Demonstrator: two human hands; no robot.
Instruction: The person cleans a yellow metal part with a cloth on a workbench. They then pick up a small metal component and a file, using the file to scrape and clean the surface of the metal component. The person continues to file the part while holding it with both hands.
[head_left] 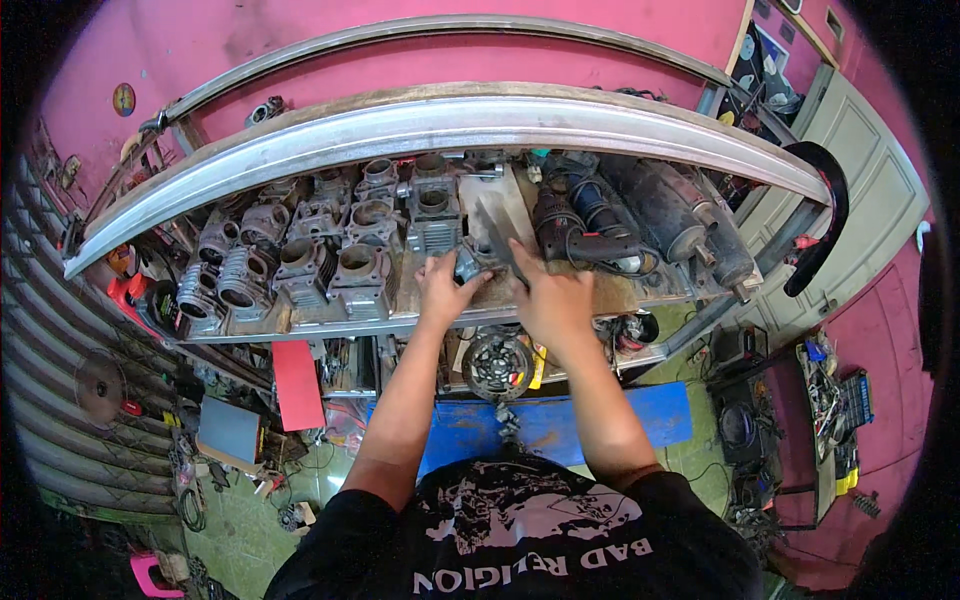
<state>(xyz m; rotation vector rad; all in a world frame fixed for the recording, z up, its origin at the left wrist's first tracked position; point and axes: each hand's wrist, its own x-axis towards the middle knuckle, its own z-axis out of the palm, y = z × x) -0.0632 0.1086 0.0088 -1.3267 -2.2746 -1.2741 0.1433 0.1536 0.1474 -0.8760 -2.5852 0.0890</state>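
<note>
Step prob filing: L hand (448, 290) pinching small metal part (467, 266), R hand (555, 305) gripping long flat tool (499, 236); next move prob needs part steady, strokes level

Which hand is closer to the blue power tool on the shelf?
Right. The right hand is just nearer the shelf's front edge than the blue power tool, slightly left of it; the left hand is farther off to its left.
</note>
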